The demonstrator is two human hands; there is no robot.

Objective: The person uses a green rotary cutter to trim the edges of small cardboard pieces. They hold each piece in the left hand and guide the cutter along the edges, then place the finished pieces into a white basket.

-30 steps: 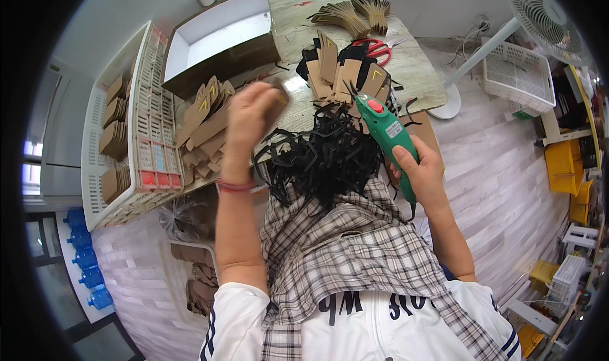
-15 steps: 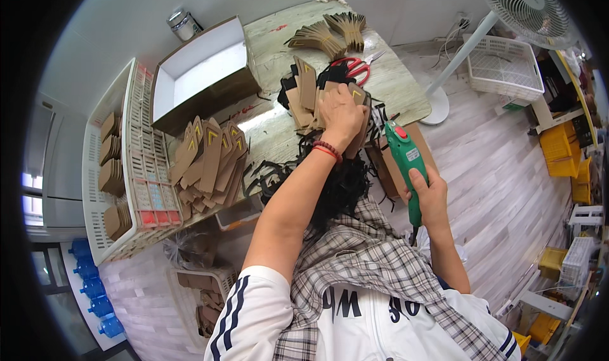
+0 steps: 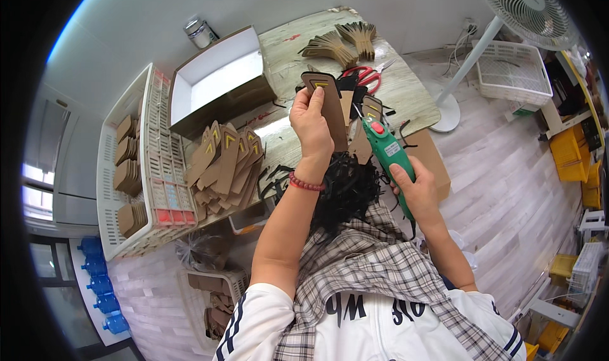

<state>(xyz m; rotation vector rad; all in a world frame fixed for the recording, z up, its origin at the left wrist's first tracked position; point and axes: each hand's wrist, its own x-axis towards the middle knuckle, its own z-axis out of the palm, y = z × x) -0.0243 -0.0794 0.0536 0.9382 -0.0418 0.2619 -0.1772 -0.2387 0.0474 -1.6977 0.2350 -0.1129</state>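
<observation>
Pinching the brown card strip [image 3: 331, 110] at its lower edge, the left hand [image 3: 311, 125] supports light, stiff stock; the right hand [image 3: 412, 186] keeps a clenched grip on the green cutter [image 3: 387, 150].

your left hand [image 3: 312, 125] holds a brown strip [image 3: 330, 107] upright above the table [image 3: 406, 95], fingers pinching its left edge. your right hand [image 3: 415, 186] grips a green tool [image 3: 387, 152], its tip just beside the strip's lower end. black scraps [image 3: 346, 193] pile on your lap under both hands. to the left, more brown strips [image 3: 225, 161] fan out beside a white crate [image 3: 149, 171]. red scissors [image 3: 365, 77] lie behind the strip.
</observation>
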